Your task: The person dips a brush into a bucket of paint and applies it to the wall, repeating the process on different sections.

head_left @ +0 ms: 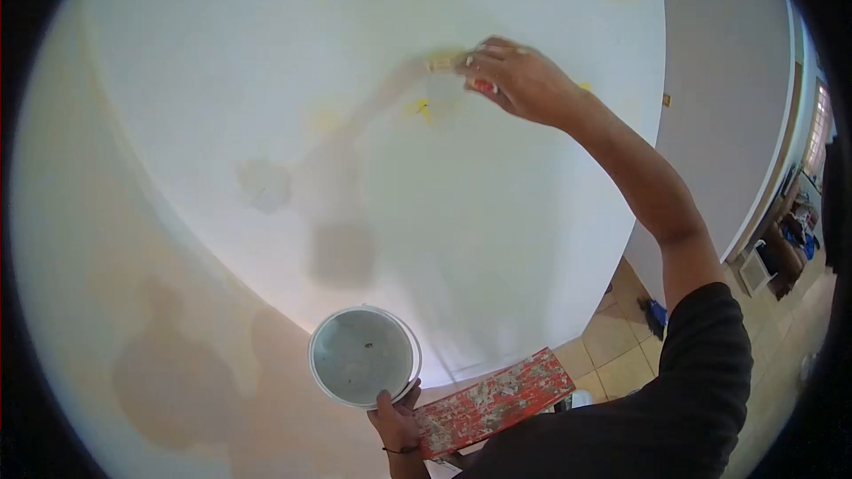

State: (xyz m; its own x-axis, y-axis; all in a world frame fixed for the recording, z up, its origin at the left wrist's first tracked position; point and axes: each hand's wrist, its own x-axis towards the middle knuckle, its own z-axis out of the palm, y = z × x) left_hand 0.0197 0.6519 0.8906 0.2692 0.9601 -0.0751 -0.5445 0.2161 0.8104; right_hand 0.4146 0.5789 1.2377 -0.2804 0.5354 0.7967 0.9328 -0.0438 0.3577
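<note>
My left hand (398, 424) grips the lower rim of a white bucket (355, 357), with the thumb over the edge. The bucket is tipped toward me, and a few dark specks show on its pale inside. High on the pale wall (461, 213), my right hand (524, 84) is closed around what looks like a paintbrush (482, 86). A red part of it shows under the fingers, and its far end is blurred against the wall. Yellow patches (421, 108) mark the wall just below and left of that hand.
A red, paint-spattered plank (497, 401) lies below me, right of the bucket. Tiled floor (619, 341) shows beyond it, with a blue brush-like object (655, 315). Piled items (796, 229) stand at the far right. Wall corners run down both sides.
</note>
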